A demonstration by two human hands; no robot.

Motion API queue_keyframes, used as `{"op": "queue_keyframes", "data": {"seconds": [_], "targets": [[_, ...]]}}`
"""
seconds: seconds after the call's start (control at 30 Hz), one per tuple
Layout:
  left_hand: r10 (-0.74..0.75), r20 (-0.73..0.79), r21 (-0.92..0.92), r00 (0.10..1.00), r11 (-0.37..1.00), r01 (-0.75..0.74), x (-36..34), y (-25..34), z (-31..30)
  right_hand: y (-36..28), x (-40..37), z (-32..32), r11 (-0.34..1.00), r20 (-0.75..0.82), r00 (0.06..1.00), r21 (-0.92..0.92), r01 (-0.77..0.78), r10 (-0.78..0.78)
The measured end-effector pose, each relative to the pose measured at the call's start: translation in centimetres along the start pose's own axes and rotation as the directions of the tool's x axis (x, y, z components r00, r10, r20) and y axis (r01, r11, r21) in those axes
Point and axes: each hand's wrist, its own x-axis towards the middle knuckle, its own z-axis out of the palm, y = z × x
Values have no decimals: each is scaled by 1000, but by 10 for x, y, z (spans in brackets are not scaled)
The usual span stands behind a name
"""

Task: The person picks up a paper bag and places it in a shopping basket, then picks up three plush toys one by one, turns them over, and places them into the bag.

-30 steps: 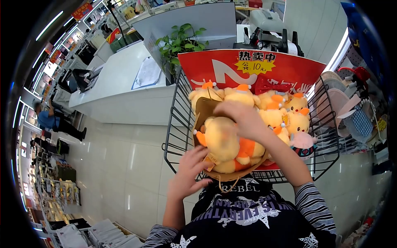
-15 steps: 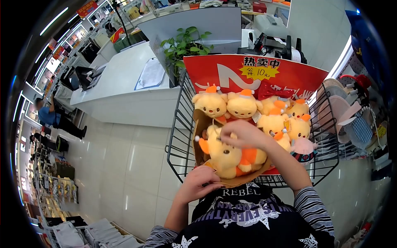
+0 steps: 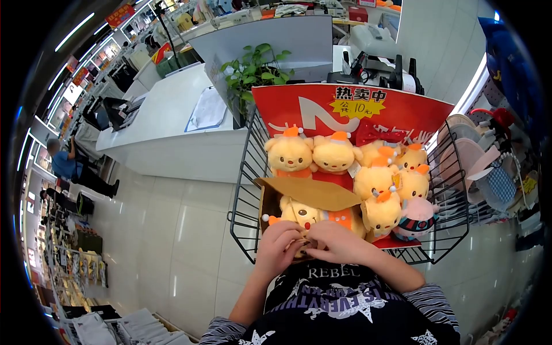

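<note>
My left hand (image 3: 280,246) and my right hand (image 3: 333,244) meet at the near side of a brown paper bag or box (image 3: 313,192), their fingers bent inward and pinched together. What lies between the fingertips is too small or hidden to make out. Inside the brown container, just beyond my hands, lies a yellow plush toy (image 3: 300,211) with orange clothing, its lower face partly covered by my fingers. A raised brown flap stands behind it. The container sits at the left front of a black wire basket (image 3: 248,172).
Several similar plush toys (image 3: 290,154) fill the basket, with a pink one (image 3: 417,217) at the right. A red sign (image 3: 305,112) stands at its back. Beyond are a white counter (image 3: 167,132) and a potted plant (image 3: 259,72). A person (image 3: 69,164) stands far left.
My right hand has moved from above the plush toy down toward my left hand. The brown flap has risen behind the toy, and the toy's face now points toward me.
</note>
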Motion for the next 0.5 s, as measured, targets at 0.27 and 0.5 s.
{"op": "queue_keyframes", "data": {"seconds": [0.27, 0.5], "targets": [[-113, 306, 87, 945, 992, 91, -5, -7, 9, -7, -10, -25, 986, -69, 996, -161, 39, -51], [-279, 471, 50, 837, 955, 291, -7, -14, 17, -16, -18, -40, 997, -204, 977, 42, 70, -59]]}}
